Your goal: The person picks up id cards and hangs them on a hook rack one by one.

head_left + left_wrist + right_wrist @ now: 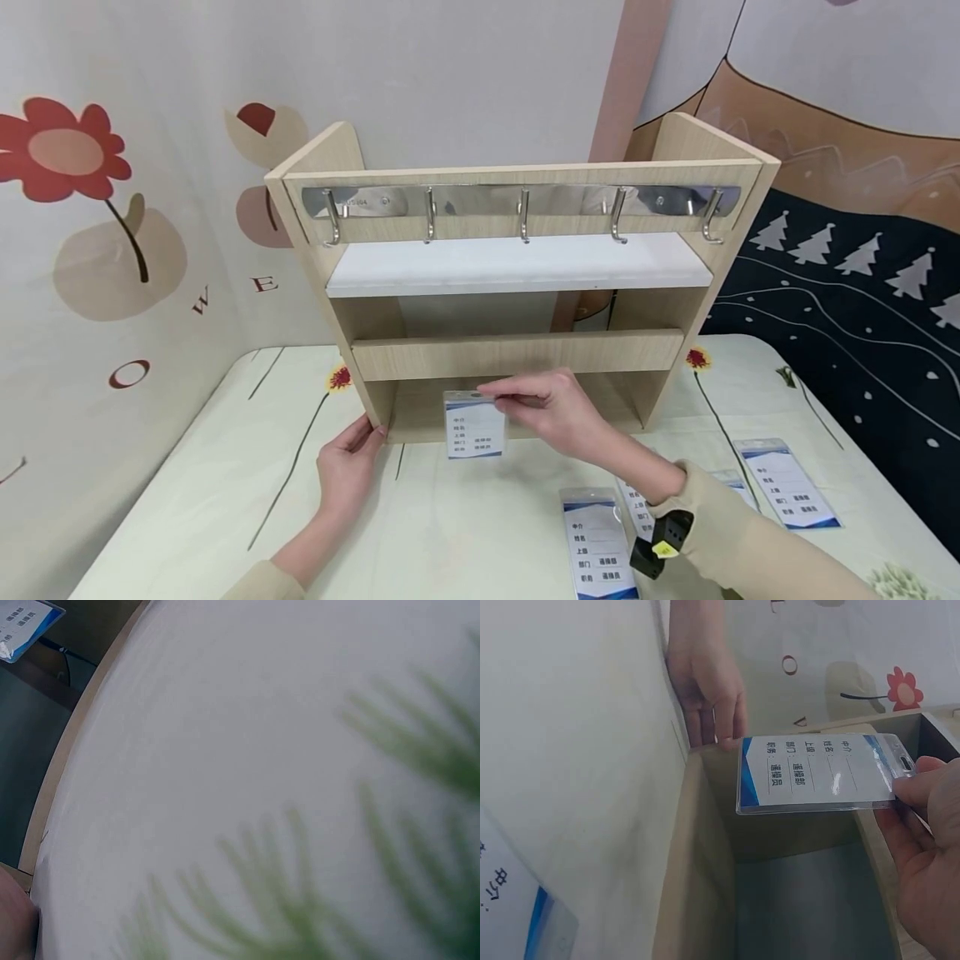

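Observation:
A clear-sleeved ID badge (475, 427) with white and blue print hangs from my right hand (562, 417), which pinches its slotted top end between thumb and fingers. The badge is in front of the bottom opening of a light wooden shelf unit (517, 354), and the right wrist view shows the same badge (810, 776) over that opening. My left hand (348, 467) grips the unit's lower left corner. Only a bit of that hand (15, 922) enters the left wrist view. Along the unit's top runs a metal strip with several bare hooks (523, 217).
More ID badges lie on the pale flowered cloth (435, 525), including one badge (598, 542) at the front and another badge (789, 483) to the right. Whitish-green foliage (900, 579) shows at the lower right. Patterned curtains (480, 83) stand behind.

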`<control>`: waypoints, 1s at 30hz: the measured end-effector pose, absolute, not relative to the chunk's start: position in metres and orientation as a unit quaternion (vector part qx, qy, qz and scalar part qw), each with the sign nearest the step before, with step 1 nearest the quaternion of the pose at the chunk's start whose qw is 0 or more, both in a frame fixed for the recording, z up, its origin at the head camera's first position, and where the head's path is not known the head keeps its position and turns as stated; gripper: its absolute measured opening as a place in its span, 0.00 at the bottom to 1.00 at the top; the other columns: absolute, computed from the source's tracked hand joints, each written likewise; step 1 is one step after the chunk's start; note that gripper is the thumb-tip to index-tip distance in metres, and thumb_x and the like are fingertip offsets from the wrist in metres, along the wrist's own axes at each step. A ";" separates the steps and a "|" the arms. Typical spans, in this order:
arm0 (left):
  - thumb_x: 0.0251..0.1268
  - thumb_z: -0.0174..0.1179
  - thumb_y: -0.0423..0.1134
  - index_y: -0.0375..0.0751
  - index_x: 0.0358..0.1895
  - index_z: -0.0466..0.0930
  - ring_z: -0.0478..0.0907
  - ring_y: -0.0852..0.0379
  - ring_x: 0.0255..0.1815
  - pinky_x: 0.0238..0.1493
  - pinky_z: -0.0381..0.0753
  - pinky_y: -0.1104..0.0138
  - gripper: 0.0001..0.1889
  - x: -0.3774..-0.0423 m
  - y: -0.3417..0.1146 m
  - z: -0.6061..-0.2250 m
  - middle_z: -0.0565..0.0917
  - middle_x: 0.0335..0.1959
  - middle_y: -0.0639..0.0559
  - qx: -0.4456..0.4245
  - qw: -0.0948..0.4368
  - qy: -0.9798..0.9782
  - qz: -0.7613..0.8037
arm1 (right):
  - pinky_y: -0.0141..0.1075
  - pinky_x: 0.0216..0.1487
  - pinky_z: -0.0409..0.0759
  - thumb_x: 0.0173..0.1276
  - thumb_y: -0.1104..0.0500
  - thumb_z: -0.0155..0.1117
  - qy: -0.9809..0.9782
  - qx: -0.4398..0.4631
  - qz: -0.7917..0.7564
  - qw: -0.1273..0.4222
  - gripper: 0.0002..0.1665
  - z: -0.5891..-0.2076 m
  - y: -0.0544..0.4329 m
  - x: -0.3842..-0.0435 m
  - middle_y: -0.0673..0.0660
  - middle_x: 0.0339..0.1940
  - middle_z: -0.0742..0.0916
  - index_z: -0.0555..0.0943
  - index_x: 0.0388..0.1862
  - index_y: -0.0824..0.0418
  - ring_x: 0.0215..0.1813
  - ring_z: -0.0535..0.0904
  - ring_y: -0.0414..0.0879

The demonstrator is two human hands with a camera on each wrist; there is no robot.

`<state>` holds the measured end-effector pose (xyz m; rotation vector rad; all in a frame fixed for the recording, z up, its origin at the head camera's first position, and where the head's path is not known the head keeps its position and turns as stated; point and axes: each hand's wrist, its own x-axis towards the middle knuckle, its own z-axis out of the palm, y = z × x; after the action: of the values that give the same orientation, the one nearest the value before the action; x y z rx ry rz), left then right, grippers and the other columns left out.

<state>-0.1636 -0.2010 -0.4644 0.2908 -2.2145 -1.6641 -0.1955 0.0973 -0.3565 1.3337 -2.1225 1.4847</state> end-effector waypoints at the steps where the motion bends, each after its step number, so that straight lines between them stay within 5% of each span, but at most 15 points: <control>1: 0.71 0.62 0.26 0.26 0.64 0.78 0.82 0.63 0.50 0.46 0.82 0.80 0.20 -0.164 -0.201 -0.464 0.82 0.57 0.32 0.102 0.178 -0.782 -0.588 | 0.35 0.44 0.89 0.63 0.78 0.69 -0.722 0.462 0.501 0.122 0.17 -0.355 0.097 -0.196 0.59 0.47 0.91 0.88 0.49 0.69 0.48 0.89 0.50; 9: 0.71 0.62 0.26 0.26 0.64 0.78 0.83 0.56 0.52 0.45 0.81 0.81 0.20 -0.162 -0.200 -0.463 0.82 0.58 0.31 0.099 0.177 -0.780 -0.592 | 0.27 0.28 0.79 0.61 0.79 0.69 -0.719 0.496 0.453 0.181 0.18 -0.342 0.092 -0.200 0.59 0.45 0.91 0.89 0.48 0.68 0.44 0.89 0.47; 21: 0.70 0.64 0.27 0.27 0.64 0.79 0.82 0.70 0.47 0.45 0.82 0.81 0.20 -0.163 -0.202 -0.466 0.83 0.58 0.33 0.109 0.177 -0.780 -0.591 | 0.28 0.31 0.81 0.60 0.80 0.70 -0.701 0.515 0.440 0.225 0.18 -0.319 0.082 -0.206 0.58 0.44 0.92 0.89 0.47 0.68 0.43 0.89 0.47; 27: 0.71 0.62 0.26 0.27 0.64 0.78 0.83 0.50 0.55 0.45 0.82 0.81 0.20 -0.163 -0.201 -0.465 0.82 0.58 0.32 0.111 0.172 -0.782 -0.589 | 0.31 0.37 0.86 0.61 0.79 0.70 -0.700 0.510 0.440 0.236 0.18 -0.307 0.078 -0.209 0.57 0.43 0.92 0.89 0.48 0.67 0.44 0.88 0.46; 30: 0.71 0.62 0.26 0.28 0.65 0.78 0.83 0.52 0.55 0.46 0.82 0.81 0.20 -0.163 -0.201 -0.464 0.82 0.59 0.33 0.113 0.169 -0.782 -0.590 | 0.31 0.36 0.85 0.61 0.79 0.70 -0.701 0.507 0.437 0.246 0.18 -0.302 0.077 -0.211 0.56 0.43 0.92 0.89 0.48 0.66 0.44 0.88 0.46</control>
<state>-0.1634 -0.2012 -0.4637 0.3213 -2.2224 -1.6774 -0.2107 0.0765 -0.3017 1.3841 -1.9111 1.1933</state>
